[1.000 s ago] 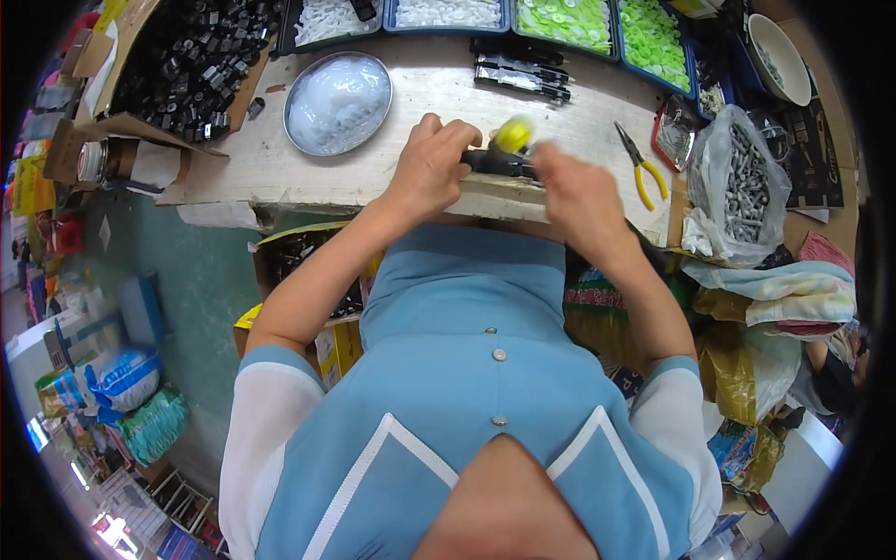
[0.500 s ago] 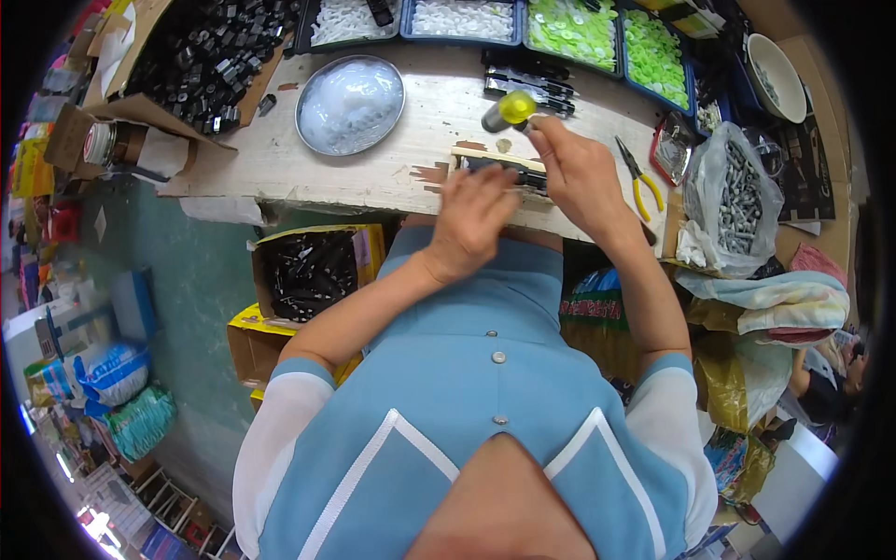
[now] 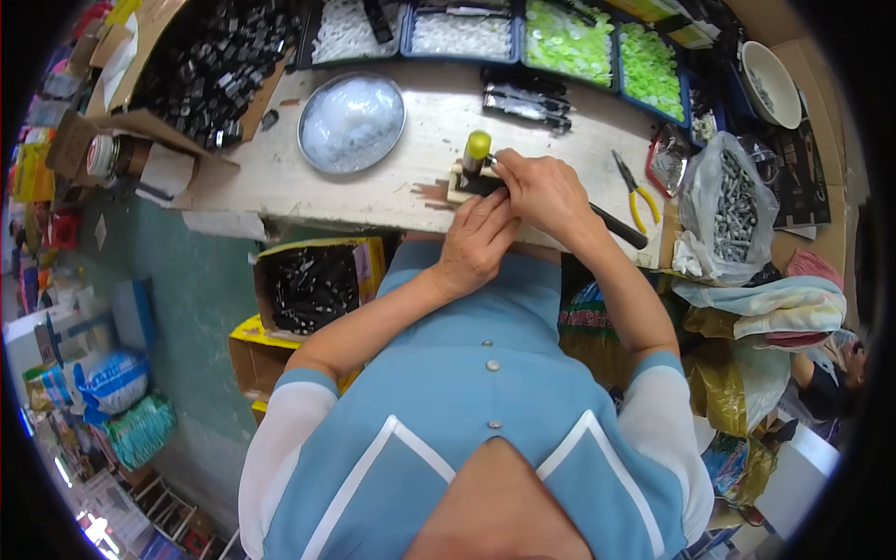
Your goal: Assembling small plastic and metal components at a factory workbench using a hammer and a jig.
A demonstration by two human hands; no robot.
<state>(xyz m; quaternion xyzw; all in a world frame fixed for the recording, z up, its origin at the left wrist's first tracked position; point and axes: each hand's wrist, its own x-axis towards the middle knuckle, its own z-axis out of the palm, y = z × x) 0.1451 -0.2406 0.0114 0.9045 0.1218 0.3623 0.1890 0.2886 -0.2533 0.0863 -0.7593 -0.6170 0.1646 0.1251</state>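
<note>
My right hand (image 3: pixel 549 198) is closed round a small mallet near its head. The mallet head (image 3: pixel 477 149) has a yellow-green face, and its black handle (image 3: pixel 618 226) sticks out past my wrist. It stands over a wooden jig (image 3: pixel 456 187) at the table's front edge, where a black part (image 3: pixel 481 185) lies. My left hand (image 3: pixel 474 241) presses its bent fingers against the near side of the jig; the fingertips meet my right hand, and what they hold is hidden. Several black pieces (image 3: pixel 527 103) lie side by side behind the jig.
A round metal dish (image 3: pixel 351 168) holds a whitish mass. Blue trays (image 3: pixel 462 58) of white and green pieces line the back. At right lie yellow-handled pliers (image 3: pixel 642 201) and a bag of metal parts (image 3: pixel 737 205). A box of black caps (image 3: pixel 219 65) stands left.
The mallet has come down and left onto the jig, its head turned from lying sideways to upright. My left hand, blurred earlier, now rests steady at the jig.
</note>
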